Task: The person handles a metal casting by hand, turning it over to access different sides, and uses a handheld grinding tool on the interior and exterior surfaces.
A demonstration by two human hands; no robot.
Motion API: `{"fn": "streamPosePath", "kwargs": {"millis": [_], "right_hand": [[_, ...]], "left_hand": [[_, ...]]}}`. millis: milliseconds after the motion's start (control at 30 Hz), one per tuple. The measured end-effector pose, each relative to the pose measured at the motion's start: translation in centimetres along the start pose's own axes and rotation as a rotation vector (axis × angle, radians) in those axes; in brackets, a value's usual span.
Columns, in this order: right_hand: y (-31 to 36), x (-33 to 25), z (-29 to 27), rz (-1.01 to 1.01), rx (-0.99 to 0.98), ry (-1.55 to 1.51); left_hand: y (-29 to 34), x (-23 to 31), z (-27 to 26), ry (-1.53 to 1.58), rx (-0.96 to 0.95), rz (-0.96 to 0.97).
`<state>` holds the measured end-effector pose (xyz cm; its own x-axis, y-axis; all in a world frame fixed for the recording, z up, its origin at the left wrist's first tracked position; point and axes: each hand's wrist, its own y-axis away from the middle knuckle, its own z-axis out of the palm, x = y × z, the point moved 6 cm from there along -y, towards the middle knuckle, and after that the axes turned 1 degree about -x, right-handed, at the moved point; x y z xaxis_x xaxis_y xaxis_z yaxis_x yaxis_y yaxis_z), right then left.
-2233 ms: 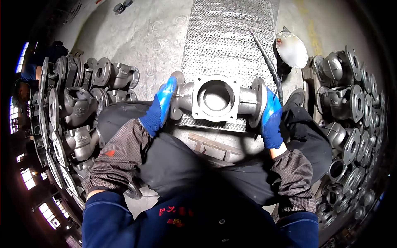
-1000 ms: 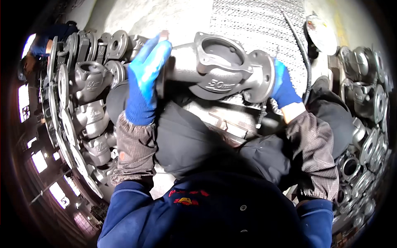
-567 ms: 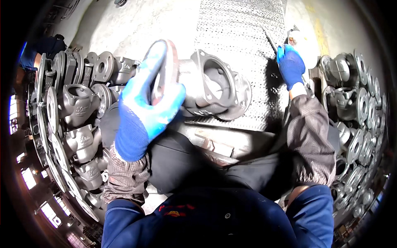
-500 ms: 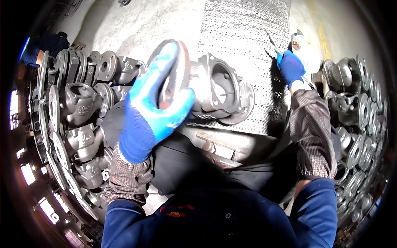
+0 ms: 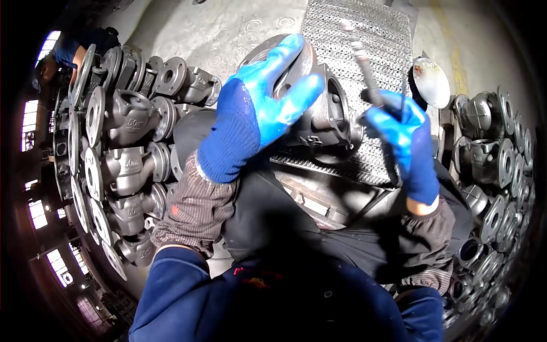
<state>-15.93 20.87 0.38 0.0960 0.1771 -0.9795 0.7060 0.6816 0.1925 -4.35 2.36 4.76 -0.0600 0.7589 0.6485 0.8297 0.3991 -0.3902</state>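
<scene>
A grey cast-metal valve body (image 5: 319, 135) lies before me on a perforated metal plate (image 5: 387, 40), its round opening facing right. My left hand (image 5: 256, 100), in a blue coated glove, holds it by the flange at its left end. The fingers reach over the flange rim, and the thumb stands apart on the near side. To the right of the casting, my gloved right hand (image 5: 407, 137) is closed around a slim, dark rod-like tool (image 5: 367, 71). The tool points away from me with a paler tip; motion blur hides its exact kind. It appears apart from the casting.
Stacked valve castings (image 5: 128, 165) rise close on my left, and more castings (image 5: 487, 159) are heaped on my right. A whitish round dish (image 5: 431, 82) stands beyond my right hand. Wooden framing (image 5: 313, 199) lies under the plate's near edge. Another person (image 5: 71, 54) is at far left.
My right hand has come from the plate's right edge toward the casting, bringing up the rod-like tool. My left hand stays on the flange. The whole view has shifted somewhat.
</scene>
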Motion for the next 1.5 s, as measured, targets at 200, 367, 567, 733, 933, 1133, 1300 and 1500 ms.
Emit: {"fn": "streamPosePath", "kwargs": {"millis": [200,367,567,733,933,1133,1300,1500], "right_hand": [[2.7,-1.3,8.6,-0.019,-0.18,-0.32],[4.1,-0.2,7.5,0.152,-0.346,-0.325],[2.8,-2.0,8.6,-0.437,0.095,0.502],[2.2,0.1,12.6,0.342,-0.613,-0.703],[2.7,-0.2,14.4,0.323,-0.688,-0.964],[-0.7,0.7,-1.1,0.117,-0.232,0.15],[-4.1,3.0,0.4,-0.041,-0.546,0.751],[-8.6,3.2,3.1,-0.343,-0.681,1.082]], "left_hand": [[0.3,0.9,0.7,0.645,-0.133,-0.222],[0.3,0.9,0.6,0.411,-0.148,-0.025],[0.6,0.1,0.3,0.47,-0.164,-0.091],[0.9,-1.2,0.2,0.585,-0.197,-0.345],[0.7,-1.5,-0.7,0.567,-0.175,-0.216],[1.0,-3.2,-2.2,0.068,-0.12,-0.197],[1.1,-4.8,-2.6,0.116,-0.046,-0.374],[0.7,-5.1,-2.6,-0.207,-0.126,-0.094]]}}
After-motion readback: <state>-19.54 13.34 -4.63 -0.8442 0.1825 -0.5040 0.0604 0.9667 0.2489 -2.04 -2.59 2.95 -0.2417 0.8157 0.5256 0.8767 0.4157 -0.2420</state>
